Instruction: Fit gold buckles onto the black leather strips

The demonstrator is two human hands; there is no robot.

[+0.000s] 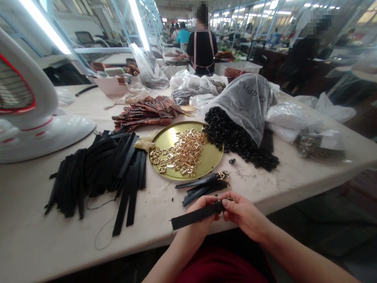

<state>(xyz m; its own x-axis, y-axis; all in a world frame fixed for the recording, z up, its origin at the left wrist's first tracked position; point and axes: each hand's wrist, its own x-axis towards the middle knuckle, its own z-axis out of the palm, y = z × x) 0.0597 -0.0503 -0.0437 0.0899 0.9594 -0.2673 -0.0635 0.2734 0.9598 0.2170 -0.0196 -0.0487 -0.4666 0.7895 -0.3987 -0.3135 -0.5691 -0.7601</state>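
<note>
Near the table's front edge, both hands hold one black leather strap [191, 217]. My left hand [202, 212] grips it from below, fingers curled round it. My right hand [243, 214] pinches its right end, where a small gold buckle shows between the fingertips. Just beyond the hands lies a small pile of finished straps with buckles [206, 185]. Further back sits a round gold tray [212, 157] holding many loose gold buckles [179, 152]. To its left is a big heap of plain black straps [100, 169].
A white fan [32, 110] stands at the left. A grey plastic bag [247, 102] spills small black loops [235, 139] right of the tray. Brown straps [147, 112] and more bags lie behind. A person in a black top [202, 47] stands at the far end.
</note>
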